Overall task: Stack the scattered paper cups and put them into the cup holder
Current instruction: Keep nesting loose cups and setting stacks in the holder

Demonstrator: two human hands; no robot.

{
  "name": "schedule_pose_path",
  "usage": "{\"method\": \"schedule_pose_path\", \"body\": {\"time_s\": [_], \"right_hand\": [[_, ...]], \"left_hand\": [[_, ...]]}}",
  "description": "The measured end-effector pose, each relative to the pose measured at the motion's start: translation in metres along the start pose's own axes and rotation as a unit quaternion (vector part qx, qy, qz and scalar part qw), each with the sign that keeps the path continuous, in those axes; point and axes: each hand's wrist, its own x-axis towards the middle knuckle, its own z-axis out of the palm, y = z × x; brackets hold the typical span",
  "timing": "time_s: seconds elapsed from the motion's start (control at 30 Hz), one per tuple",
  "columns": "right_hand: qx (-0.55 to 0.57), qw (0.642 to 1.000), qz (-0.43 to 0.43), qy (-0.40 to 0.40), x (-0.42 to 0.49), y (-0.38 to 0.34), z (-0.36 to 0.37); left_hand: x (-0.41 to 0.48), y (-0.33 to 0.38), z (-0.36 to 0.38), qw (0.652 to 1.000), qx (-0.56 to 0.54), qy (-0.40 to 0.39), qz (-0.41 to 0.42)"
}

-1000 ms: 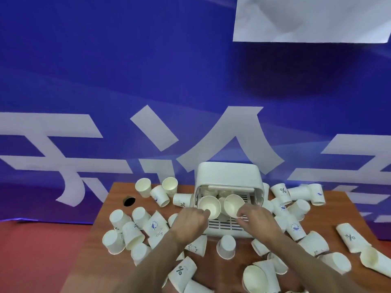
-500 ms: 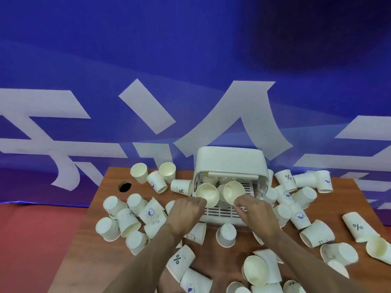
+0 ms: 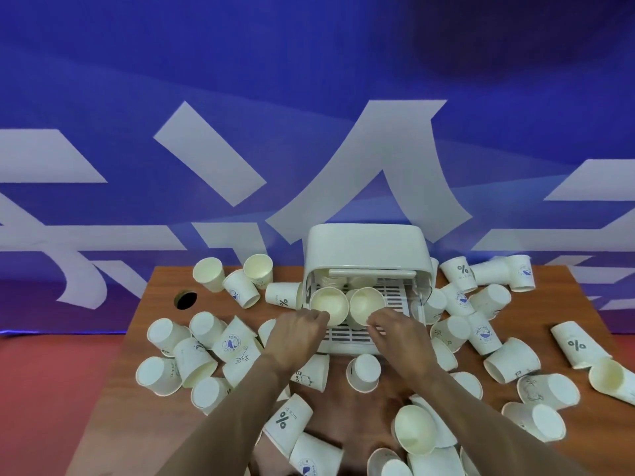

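Head view: left hand (image 3: 295, 334) curls on left cup (image 3: 328, 304) rim.
Right hand (image 3: 395, 333): pinches right cup (image 3: 366, 302) rim.
Cup holder (image 3: 367, 250): just ahead of hands, front open.
Why: both cups sideways, likely to slide them inside.
Loose cups (image 3: 364, 372): on tabletop (image 3: 161, 286) around hands.
Writing: printed cup (image 3: 285, 420) by left forearm reads "%".

Wooden table (image 3: 137, 436) with what looks like a round hole (image 3: 186, 300); blue banner (image 3: 309, 80) behind.

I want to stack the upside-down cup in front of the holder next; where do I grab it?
Probably around the side wall of the upside-down cup, coming from above: it stands rim-down, narrower closed base up, so the rim cannot be pinched.
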Motion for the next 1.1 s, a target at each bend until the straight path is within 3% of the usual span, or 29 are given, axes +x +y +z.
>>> {"method": "schedule_pose_path", "body": {"time_s": [0.63, 1.1], "right_hand": [[-0.034, 0.993, 0.017, -0.112, 0.018, 0.006, 0.014], [-0.041, 0.988, 0.04, -0.141, 0.03, 0.013, 0.022]], "left_hand": [[0.021, -0.017, 0.035, 0.994, 0.055, -0.093, 0.001], [0.04, -0.023, 0.067, 0.995, 0.061, -0.067, 0.033]]}}
